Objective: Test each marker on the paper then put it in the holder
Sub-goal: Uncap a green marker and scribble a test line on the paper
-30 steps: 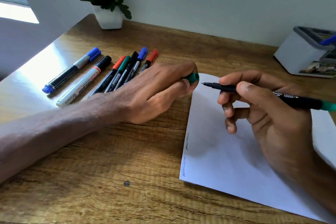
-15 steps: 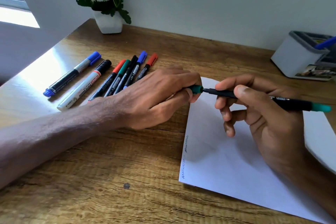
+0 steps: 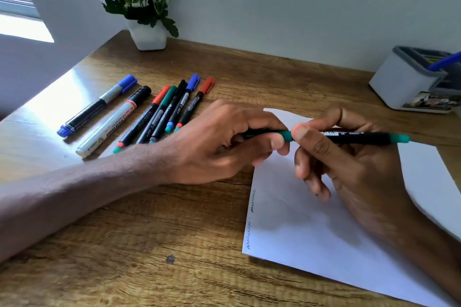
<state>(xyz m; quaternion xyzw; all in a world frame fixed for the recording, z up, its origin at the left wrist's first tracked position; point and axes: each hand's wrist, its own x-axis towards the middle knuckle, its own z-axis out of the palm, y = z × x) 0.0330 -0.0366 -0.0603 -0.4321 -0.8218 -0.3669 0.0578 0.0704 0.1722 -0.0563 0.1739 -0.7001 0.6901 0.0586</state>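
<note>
A black marker with green ends [image 3: 359,137] lies level above the white paper [image 3: 311,232], gripped in my right hand [image 3: 349,169]. My left hand [image 3: 224,142] pinches its green cap [image 3: 285,135], which sits over the tip. Two short scribbles [image 3: 251,217] run along the paper's left edge. Several more markers [image 3: 159,112] lie in a row on the desk to the left, capped in blue, black, red and green. The white holder [image 3: 399,82] stands at the far right with a blue pen [image 3: 444,61] in it.
A white pot of white flowers [image 3: 147,32] stands at the back of the wooden desk [image 3: 124,244] against the wall. A bright window patch lights the desk's left corner. My left forearm crosses the desk front from the left.
The cap in my left hand has met the marker's bare tip and slid onto it. Both hands have drawn together over the paper's top left corner.
</note>
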